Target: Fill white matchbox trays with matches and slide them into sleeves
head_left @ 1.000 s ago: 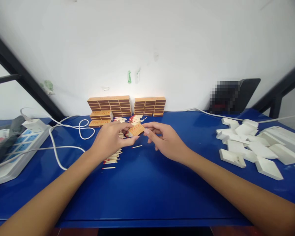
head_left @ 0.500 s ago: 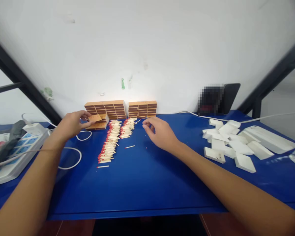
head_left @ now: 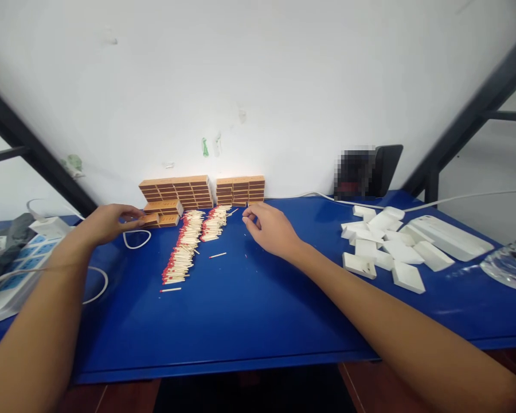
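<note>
My left hand (head_left: pixel 107 221) is at the far left of the blue table (head_left: pixel 258 310), its fingers closed on a brown matchbox (head_left: pixel 150 218) that rests beside two other loose boxes (head_left: pixel 165 208). Behind them stand stacks of brown matchboxes (head_left: pixel 178 189) against the wall. Two rows of red-tipped matches (head_left: pixel 184 246) lie between my hands. My right hand (head_left: pixel 270 229) hovers just right of the matches, fingers loosely curled and apart, holding nothing.
Several white inner trays (head_left: pixel 380 244) lie in a heap on the right, with a long white box (head_left: pixel 449 235) beyond. A power strip (head_left: pixel 12 275) and white cables (head_left: pixel 133 238) are on the left. A single match (head_left: pixel 217 255) lies loose.
My left hand carried the matchbox from the centre out to the left and lowered it to the table beside the loose boxes. My right hand let go and stayed near the matches.
</note>
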The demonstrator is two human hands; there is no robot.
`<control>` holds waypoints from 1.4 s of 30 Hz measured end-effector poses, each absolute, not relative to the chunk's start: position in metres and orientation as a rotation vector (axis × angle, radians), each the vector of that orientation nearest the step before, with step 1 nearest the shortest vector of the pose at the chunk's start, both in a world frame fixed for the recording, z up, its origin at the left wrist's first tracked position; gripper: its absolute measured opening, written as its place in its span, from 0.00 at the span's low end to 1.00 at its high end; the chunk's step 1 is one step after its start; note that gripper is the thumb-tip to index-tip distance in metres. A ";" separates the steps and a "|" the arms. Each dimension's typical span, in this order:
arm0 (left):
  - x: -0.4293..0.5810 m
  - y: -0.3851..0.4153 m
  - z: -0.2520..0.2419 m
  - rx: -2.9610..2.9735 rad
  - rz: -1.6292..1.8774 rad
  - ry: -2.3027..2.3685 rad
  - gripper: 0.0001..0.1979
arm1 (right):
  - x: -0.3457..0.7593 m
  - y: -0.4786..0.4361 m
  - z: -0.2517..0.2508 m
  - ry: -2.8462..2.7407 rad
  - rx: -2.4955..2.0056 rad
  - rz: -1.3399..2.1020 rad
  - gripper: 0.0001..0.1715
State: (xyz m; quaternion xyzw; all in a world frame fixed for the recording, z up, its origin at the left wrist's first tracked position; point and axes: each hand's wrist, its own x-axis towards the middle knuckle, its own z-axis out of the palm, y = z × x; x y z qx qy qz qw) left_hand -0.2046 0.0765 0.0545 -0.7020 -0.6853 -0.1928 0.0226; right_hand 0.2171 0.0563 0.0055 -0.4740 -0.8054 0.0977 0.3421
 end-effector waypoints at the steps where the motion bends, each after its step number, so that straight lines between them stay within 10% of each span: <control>1: -0.206 0.078 0.056 -2.215 -0.553 -2.149 0.46 | 0.218 0.057 0.005 -2.097 -1.235 0.256 0.07; 10: -0.210 0.085 0.052 -2.158 -0.378 -2.268 0.29 | 0.220 0.062 0.000 -2.121 -1.248 0.251 0.08; 35: -0.182 0.067 0.059 -1.992 -0.354 -2.199 0.37 | 0.224 0.064 0.005 -2.129 -1.313 0.202 0.09; 42: -0.132 0.057 0.056 -2.057 -0.589 -1.687 0.19 | 0.236 0.072 0.009 -2.058 -1.467 0.110 0.10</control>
